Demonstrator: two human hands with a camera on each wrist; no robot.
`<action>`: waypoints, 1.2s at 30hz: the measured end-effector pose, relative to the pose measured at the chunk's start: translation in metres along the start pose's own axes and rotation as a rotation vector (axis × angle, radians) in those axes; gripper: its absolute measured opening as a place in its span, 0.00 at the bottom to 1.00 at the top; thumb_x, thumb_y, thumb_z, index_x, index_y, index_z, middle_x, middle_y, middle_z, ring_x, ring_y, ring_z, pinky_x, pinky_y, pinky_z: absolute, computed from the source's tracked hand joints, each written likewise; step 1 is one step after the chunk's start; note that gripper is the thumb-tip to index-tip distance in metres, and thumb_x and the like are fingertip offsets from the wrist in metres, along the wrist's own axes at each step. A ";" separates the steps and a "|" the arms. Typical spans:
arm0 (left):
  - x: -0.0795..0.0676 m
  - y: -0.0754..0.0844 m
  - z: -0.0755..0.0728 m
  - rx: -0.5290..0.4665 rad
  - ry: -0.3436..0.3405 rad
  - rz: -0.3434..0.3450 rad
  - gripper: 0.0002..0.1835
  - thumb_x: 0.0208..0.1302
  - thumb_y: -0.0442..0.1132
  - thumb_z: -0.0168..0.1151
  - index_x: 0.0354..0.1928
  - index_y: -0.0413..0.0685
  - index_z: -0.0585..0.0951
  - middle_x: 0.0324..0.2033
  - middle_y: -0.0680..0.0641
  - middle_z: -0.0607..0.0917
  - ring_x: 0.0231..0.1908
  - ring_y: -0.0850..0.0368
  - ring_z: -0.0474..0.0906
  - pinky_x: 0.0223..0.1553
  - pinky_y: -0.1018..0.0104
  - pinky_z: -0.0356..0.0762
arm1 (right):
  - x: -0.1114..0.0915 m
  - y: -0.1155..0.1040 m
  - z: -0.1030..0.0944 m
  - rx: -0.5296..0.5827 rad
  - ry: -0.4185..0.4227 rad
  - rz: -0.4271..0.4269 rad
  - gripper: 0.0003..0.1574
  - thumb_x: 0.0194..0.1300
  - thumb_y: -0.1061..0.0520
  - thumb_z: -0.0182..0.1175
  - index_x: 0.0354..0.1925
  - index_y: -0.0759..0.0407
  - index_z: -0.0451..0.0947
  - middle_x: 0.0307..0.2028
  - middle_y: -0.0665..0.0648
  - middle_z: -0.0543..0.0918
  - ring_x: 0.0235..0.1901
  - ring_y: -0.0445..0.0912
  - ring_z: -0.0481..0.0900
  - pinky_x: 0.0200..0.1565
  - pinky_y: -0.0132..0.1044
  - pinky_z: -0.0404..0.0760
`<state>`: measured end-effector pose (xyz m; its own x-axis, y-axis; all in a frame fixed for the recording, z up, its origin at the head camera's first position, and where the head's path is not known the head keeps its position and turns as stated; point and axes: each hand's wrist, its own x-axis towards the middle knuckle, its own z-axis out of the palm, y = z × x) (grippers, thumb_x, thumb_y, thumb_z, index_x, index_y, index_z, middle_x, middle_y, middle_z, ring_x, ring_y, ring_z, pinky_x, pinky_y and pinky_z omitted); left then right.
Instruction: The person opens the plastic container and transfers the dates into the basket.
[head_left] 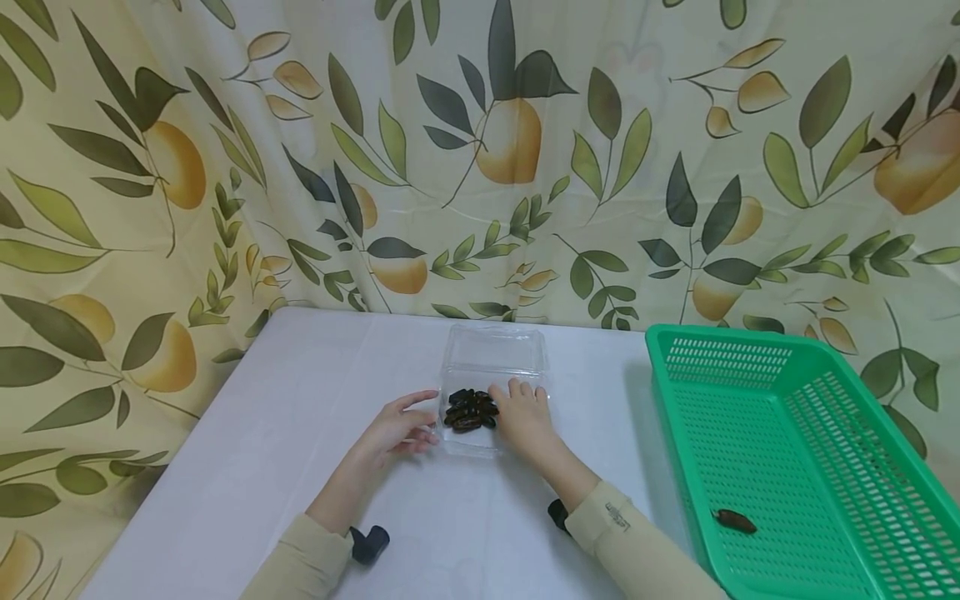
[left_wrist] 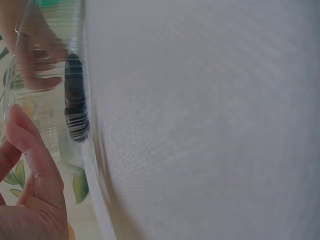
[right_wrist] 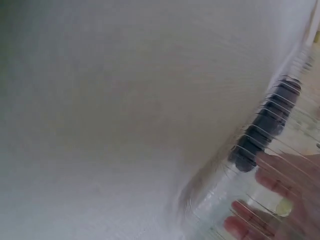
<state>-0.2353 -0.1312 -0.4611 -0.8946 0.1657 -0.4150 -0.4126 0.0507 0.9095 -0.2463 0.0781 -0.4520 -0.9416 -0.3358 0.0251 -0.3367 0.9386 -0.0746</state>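
A clear plastic clamshell box (head_left: 471,451) lies on the white table with its lid laid back. In it sits a cluster of dark, glossy, elongated fruits that look like dates (head_left: 467,423). My right hand (head_left: 525,419) reaches over the box's right side, fingertips beside the dates; through the ribbed wall in the right wrist view its fingers (right_wrist: 272,172) are spread. My left hand (head_left: 393,429) stands at the box's left side with fingers parted, and in the left wrist view a fingertip (left_wrist: 19,115) is right at the box's edge.
A green plastic basket (head_left: 678,450) stands on the right, with one dark reddish-brown elongated piece (head_left: 736,522) on its floor. White cloth (head_left: 300,417) covers the table. Behind it hangs a fruit-and-leaf patterned curtain (head_left: 465,217).
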 end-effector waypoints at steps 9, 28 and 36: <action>0.001 0.000 0.000 0.001 0.010 0.000 0.26 0.60 0.33 0.57 0.62 0.50 0.69 0.24 0.44 0.83 0.21 0.60 0.80 0.22 0.71 0.77 | 0.005 -0.001 0.008 -0.127 -0.037 -0.020 0.23 0.58 0.57 0.59 0.53 0.54 0.71 0.44 0.62 0.71 0.45 0.54 0.68 0.47 0.47 0.64; -0.012 0.010 0.003 -0.003 -0.007 0.003 0.26 0.61 0.32 0.56 0.63 0.47 0.68 0.31 0.40 0.82 0.20 0.60 0.79 0.23 0.71 0.77 | 0.007 -0.003 0.011 -0.204 -0.021 -0.033 0.24 0.60 0.57 0.57 0.56 0.51 0.71 0.43 0.60 0.71 0.41 0.51 0.68 0.43 0.43 0.63; -0.012 0.011 0.003 0.004 -0.011 0.002 0.26 0.61 0.32 0.56 0.63 0.48 0.67 0.29 0.42 0.82 0.20 0.61 0.79 0.23 0.71 0.77 | 0.005 -0.004 0.004 -0.180 0.055 -0.041 0.20 0.61 0.53 0.57 0.52 0.49 0.70 0.43 0.59 0.71 0.42 0.51 0.69 0.43 0.44 0.64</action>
<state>-0.2283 -0.1292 -0.4463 -0.8933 0.1763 -0.4134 -0.4104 0.0548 0.9103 -0.2494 0.0725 -0.4558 -0.9242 -0.3735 0.0790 -0.3647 0.9250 0.1066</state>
